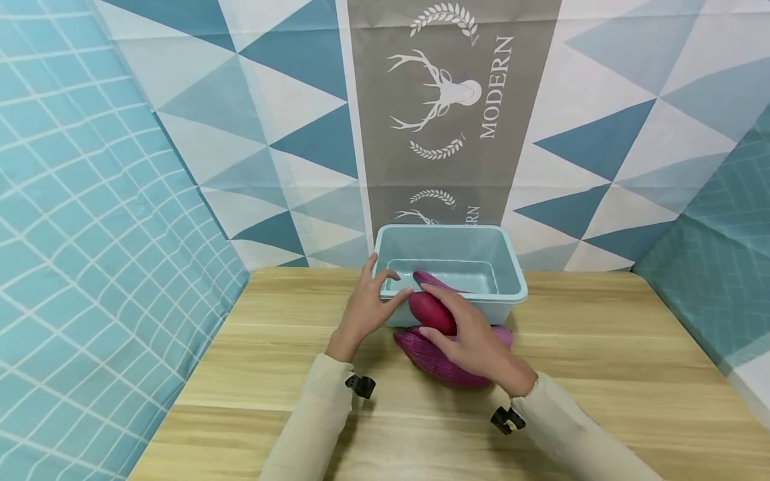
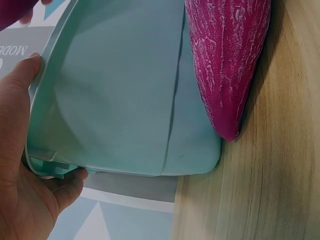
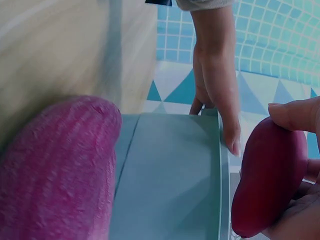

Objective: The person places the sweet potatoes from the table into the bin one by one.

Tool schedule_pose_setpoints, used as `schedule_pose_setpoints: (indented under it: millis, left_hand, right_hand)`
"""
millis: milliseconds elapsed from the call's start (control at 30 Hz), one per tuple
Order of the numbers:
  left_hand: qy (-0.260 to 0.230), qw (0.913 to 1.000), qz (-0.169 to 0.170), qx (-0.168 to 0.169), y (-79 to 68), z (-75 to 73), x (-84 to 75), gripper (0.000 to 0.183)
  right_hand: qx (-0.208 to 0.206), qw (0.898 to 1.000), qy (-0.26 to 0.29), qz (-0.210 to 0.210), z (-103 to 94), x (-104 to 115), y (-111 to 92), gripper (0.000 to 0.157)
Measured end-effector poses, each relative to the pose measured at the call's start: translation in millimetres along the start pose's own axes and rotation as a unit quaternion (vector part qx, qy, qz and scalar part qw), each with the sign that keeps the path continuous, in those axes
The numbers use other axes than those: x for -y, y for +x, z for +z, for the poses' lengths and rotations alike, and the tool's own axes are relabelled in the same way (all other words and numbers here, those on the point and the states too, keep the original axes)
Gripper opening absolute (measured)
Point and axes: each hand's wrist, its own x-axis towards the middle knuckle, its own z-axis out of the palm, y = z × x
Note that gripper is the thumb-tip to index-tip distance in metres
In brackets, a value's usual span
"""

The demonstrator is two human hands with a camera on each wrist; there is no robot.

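My right hand [image 1: 472,337] holds a smooth dark red mango [image 1: 432,312] just above the front rim of a light blue plastic bin [image 1: 499,310]. In the right wrist view the thumb and fingers grip the mango [image 3: 270,175] from one side. At the bin's front left corner, my left hand [image 1: 365,307] grips the rim; the left wrist view shows its thumb [image 2: 25,70] on the front edge and fingers curled round the side. Inside the bin lies a slim purple piece [image 1: 430,279], partly hidden by the right hand.
Before the bin lies a large streaked purple sweet potato [image 1: 439,364], with another purple piece [image 1: 504,334] behind it, partly covered by my right hand. The wooden table [image 1: 283,361] ends at a patterned wall cloth [image 1: 289,153]. A blue tiled cloth [image 1: 90,200] hangs at the left.
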Motion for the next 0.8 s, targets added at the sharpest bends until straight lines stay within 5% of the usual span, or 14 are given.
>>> schedule_pose_setpoints:
  millis: [800]
  left_hand:
    - [-0.006, 0.9998, 0.017, -0.012, 0.3, 2.4, 3.3, 0.039]
  right_hand:
    - [-0.006, 1.0, -0.01, 0.021, 5.5, -15, 49, 0.061]
